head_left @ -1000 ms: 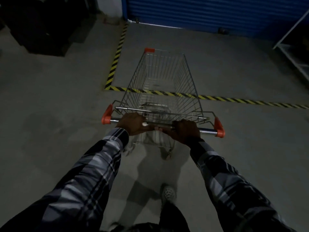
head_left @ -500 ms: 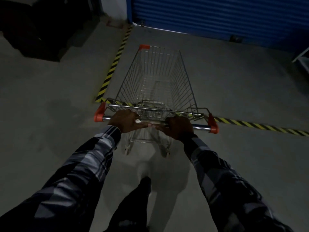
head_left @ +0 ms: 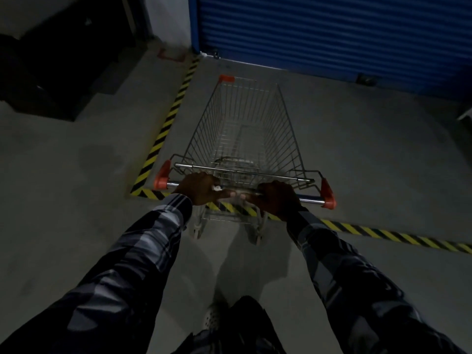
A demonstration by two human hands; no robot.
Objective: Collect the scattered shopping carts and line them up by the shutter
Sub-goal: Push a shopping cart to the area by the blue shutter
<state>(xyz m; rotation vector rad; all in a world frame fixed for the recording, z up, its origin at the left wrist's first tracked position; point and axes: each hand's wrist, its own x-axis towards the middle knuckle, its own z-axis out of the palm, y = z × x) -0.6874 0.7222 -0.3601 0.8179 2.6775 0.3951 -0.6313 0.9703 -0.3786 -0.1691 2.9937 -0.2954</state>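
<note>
An empty wire shopping cart [head_left: 245,129] with orange corner caps stands in front of me, nose toward the blue roller shutter [head_left: 332,34]. My left hand [head_left: 201,190] grips the left part of the chrome handle bar. My right hand [head_left: 277,199] grips the bar right of the middle. The cart's basket is inside the floor area marked by yellow-black tape [head_left: 168,126], and its rear wheels stand near the near tape line. A gap of bare floor separates the cart's front from the shutter.
Dark bulky objects [head_left: 56,60] stand at the far left beyond the tape. A pale shelf edge [head_left: 466,114] shows at the right border. A white wall section [head_left: 168,24] sits left of the shutter. My white shoe [head_left: 213,319] is below the cart.
The cart has rolled forward across the near tape line toward the shutter, and I have stepped after it. Both hands keep their grip on the handle.
</note>
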